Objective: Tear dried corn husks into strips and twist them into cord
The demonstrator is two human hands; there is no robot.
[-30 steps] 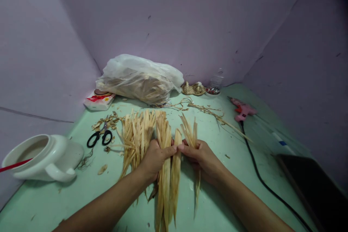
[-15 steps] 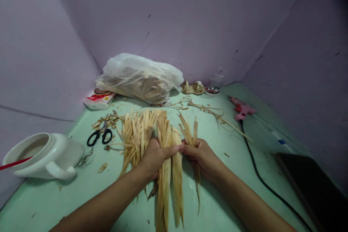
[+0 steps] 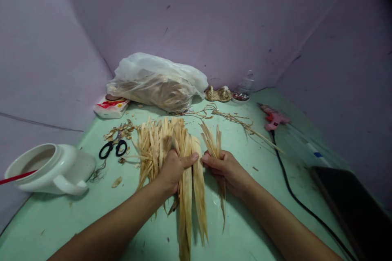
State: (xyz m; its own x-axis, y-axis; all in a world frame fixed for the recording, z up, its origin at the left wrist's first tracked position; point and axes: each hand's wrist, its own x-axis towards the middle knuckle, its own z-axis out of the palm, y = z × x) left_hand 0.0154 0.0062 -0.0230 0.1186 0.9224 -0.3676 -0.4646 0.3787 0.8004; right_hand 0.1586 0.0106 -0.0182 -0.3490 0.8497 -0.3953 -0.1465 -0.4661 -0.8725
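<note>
Long dried husk strips (image 3: 190,200) lie fanned out on the green table (image 3: 245,220), tips pointing away from me. My left hand (image 3: 173,169) presses down on the middle bundle, thumb stretched right across a strip, fingers curled over the husks. My right hand (image 3: 226,171) is closed around a smaller bunch of strips (image 3: 212,140) just to the right, its thumb almost meeting my left thumb. More loose strips (image 3: 151,147) spread out left of my left hand.
A plastic bag of husks (image 3: 156,83) lies at the back. Black-handled scissors (image 3: 112,149) and scraps sit left, beside a white jug (image 3: 49,169). A pink glue gun (image 3: 272,116) with its black cord (image 3: 294,200) lies right; a dark flat object (image 3: 352,208) is at the right edge.
The single strip between my hands has been slid left against the middle bundle. My hands have parted slightly, and the view has tilted a little.
</note>
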